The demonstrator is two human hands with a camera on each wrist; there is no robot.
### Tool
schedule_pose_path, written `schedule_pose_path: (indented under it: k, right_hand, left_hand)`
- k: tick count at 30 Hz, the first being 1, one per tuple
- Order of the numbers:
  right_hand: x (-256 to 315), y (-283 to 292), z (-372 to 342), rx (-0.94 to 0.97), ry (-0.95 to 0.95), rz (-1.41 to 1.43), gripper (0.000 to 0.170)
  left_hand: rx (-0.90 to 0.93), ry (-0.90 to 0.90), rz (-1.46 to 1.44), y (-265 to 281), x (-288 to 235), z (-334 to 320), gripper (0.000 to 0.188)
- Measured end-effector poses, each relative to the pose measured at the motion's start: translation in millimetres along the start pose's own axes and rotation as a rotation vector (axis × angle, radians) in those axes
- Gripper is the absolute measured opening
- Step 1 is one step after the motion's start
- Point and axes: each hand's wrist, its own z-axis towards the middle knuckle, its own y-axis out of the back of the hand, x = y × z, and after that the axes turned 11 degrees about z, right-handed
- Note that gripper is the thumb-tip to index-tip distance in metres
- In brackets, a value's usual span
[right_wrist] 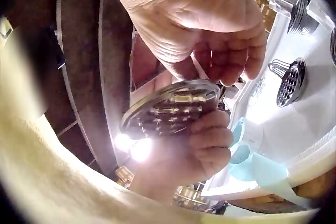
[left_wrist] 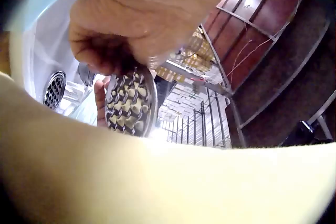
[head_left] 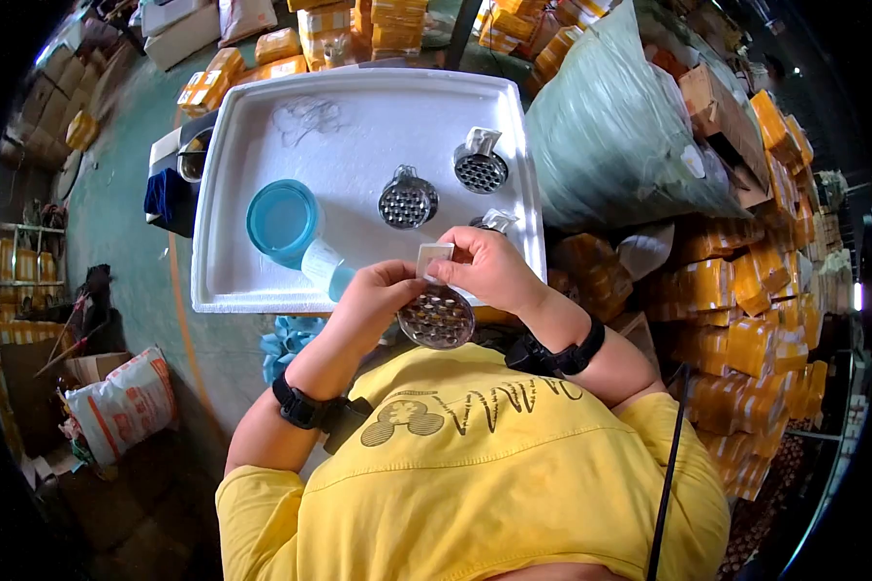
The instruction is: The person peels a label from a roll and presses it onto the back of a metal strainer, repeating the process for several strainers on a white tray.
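Gleaming between the two hands, a perforated metal disc (head_left: 437,321) hung in front of the yellow shirt (head_left: 513,465), just on the person's side of the white foam tray (head_left: 358,131). It looked stiff and fairly light, its smooth rim likely to slip under the fingers, so the surest hold was probably at its upper end. A white tag (head_left: 432,253) stood there, seemingly thin and easily creased, better pinched than tugged. The left hand (head_left: 373,293) gripped the piece near its upper edge, fingers curled; exactly what lay under its fingertips could not be told. The right hand (head_left: 495,268) pinched the tag between thumb and fingers. Both forearms came up from the sides and angled inward, so that the fingertips nearly met, with a black band round each wrist. Farther out in the tray lay a similar metal piece (head_left: 408,201) and, left of it, a blue roll (head_left: 256,225).
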Motion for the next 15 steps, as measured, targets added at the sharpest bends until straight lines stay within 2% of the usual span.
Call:
schedule_pose_path:
  k: [3,5,6,7,8,9,10,11,13,15]
  right_hand:
    - [-8,6,0,0.021,-0.04,-0.009,0.012]
    - [-3,5,-3,-0.024,0.02,-0.151,0.014]
    - [-2,5,-6,-0.072,0.048,-0.22,0.016]
    - [-7,6,-6,-0.11,0.144,-0.304,0.018]
    - [-7,7,-11,-0.138,0.192,-0.378,0.018]
    - [-24,13,-9,-0.139,0.334,-0.434,0.021]
    - [-27,14,-12,-0.136,0.332,-0.354,0.021]
    - [-36,16,-13,-0.145,0.228,-0.347,0.021]
    - [-48,23,-15,-0.147,0.168,-0.216,0.022]
    - [-52,27,-20,-0.21,0.094,-0.219,0.018]
  left_hand:
    - [0.033,0.012,0.009,-1,5,4,0.015]
    - [0.09,0.024,0.017,0,8,6,0.017]
    - [0.093,0.067,0.179,2,8,9,0.019]
    - [0.097,-0.019,0.225,-1,5,8,0.016]
    - [0.062,-0.019,0.336,-6,-1,6,0.017]
    - [0.05,-0.036,0.455,-12,-4,8,0.018]
    - [0.067,-0.036,0.44,-16,-1,12,0.021]
    - [0.093,-0.031,0.427,-19,3,15,0.024]
    - [0.171,0.043,0.385,-15,10,28,0.028]
    - [0.202,0.048,0.161,-52,-13,24,0.029]
